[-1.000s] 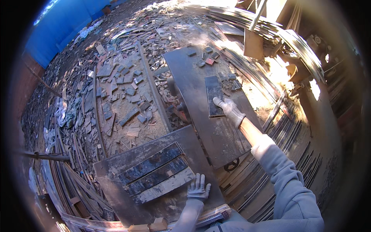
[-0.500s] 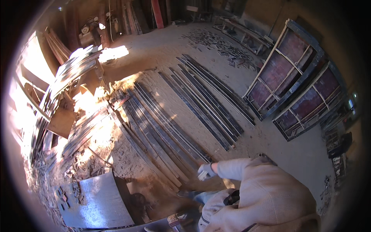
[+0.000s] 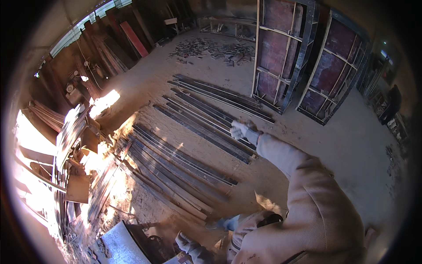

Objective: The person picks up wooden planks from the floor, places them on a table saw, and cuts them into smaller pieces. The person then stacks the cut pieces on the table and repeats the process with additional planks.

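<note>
My right arm stretches out ahead, and my right hand (image 3: 244, 131), in a grey glove, hovers over the near right end of a row of long dark wooden strips (image 3: 204, 127). Its fingers look extended and partly bent, with no object visible in them. Low in the picture, my left hand (image 3: 188, 243), also gloved, is raised beside a bright metal sheet (image 3: 125, 246). Its fingers and thumb stand apart and hold nothing I can see. Another row of long strips (image 3: 171, 169) lies on the ground between my hands.
Two framed reddish panels, one larger (image 3: 278, 53) and one smaller (image 3: 327, 70), stand upright at right. Small wood offcuts (image 3: 213, 50) cover the far floor. Stacked boards and scrap (image 3: 72, 141) crowd the sunlit left. A low bench (image 3: 226, 24) stands at the back.
My right hand has swung up and forward, from beside the nearer strips to above the farther row. My left hand has come into sight low down. The view has turned rightward.
</note>
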`<state>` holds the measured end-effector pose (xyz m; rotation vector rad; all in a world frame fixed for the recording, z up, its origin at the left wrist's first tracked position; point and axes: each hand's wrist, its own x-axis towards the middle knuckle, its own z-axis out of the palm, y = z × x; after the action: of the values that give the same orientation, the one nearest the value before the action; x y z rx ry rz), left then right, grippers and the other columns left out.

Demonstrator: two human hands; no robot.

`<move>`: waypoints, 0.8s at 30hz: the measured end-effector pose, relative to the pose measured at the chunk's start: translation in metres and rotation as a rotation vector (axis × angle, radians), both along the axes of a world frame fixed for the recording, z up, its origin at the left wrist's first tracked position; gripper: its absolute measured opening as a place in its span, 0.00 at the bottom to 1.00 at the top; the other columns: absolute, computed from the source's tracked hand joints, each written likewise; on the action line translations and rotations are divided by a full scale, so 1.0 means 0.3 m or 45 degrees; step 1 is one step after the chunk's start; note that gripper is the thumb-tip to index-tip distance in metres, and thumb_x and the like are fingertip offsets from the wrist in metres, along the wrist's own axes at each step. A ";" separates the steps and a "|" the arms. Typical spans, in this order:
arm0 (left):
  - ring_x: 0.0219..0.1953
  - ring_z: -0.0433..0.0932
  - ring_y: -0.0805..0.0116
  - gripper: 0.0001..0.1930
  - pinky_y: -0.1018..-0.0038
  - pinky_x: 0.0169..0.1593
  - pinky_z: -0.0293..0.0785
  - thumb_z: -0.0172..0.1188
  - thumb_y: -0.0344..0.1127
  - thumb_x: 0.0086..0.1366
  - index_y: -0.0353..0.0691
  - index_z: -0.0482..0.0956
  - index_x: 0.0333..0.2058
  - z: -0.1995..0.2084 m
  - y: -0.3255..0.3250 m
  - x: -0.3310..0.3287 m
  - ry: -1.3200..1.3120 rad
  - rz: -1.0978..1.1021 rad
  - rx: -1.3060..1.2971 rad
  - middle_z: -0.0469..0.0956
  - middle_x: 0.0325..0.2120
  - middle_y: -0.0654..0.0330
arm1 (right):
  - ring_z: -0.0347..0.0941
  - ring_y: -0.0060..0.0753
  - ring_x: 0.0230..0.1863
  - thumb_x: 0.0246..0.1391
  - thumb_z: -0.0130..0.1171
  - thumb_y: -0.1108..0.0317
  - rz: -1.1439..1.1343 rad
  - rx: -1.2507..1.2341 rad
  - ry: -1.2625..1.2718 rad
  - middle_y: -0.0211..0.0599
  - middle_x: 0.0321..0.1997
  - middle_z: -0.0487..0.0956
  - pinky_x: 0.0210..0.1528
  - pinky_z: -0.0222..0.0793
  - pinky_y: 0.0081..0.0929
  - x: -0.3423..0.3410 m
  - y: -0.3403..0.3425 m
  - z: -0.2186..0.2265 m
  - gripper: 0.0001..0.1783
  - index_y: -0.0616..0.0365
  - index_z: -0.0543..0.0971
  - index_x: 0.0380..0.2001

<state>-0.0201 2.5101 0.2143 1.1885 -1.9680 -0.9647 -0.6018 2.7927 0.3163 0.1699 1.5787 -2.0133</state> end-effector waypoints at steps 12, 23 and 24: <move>0.35 0.80 0.67 0.18 0.66 0.42 0.80 0.61 0.49 0.79 0.38 0.85 0.41 -0.285 0.680 0.263 -0.548 -0.225 0.979 0.86 0.35 0.61 | 0.77 0.54 0.67 0.57 0.67 0.42 0.504 1.682 -0.682 0.60 0.65 0.80 0.71 0.71 0.44 1.513 1.702 -0.798 0.43 0.67 0.77 0.65; 0.35 0.81 0.59 0.12 0.62 0.41 0.79 0.60 0.41 0.73 0.39 0.82 0.46 -0.505 0.733 -0.414 -1.167 -0.715 0.770 0.85 0.34 0.55 | 0.86 0.57 0.49 0.57 0.66 0.39 -0.004 1.420 -0.629 0.55 0.44 0.89 0.55 0.80 0.49 1.684 1.975 -0.922 0.33 0.60 0.86 0.48; 0.36 0.81 0.59 0.12 0.61 0.42 0.78 0.61 0.39 0.72 0.39 0.82 0.47 -0.522 0.792 -0.513 -1.232 -0.710 0.693 0.85 0.35 0.54 | 0.85 0.56 0.50 0.57 0.66 0.39 -0.027 1.415 -0.639 0.55 0.45 0.88 0.56 0.79 0.49 1.684 1.984 -0.941 0.33 0.60 0.86 0.49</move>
<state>-0.1740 2.7476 0.0578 1.6360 -3.0332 -1.4332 -0.0965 3.3878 0.0340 1.0033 2.1141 -0.7754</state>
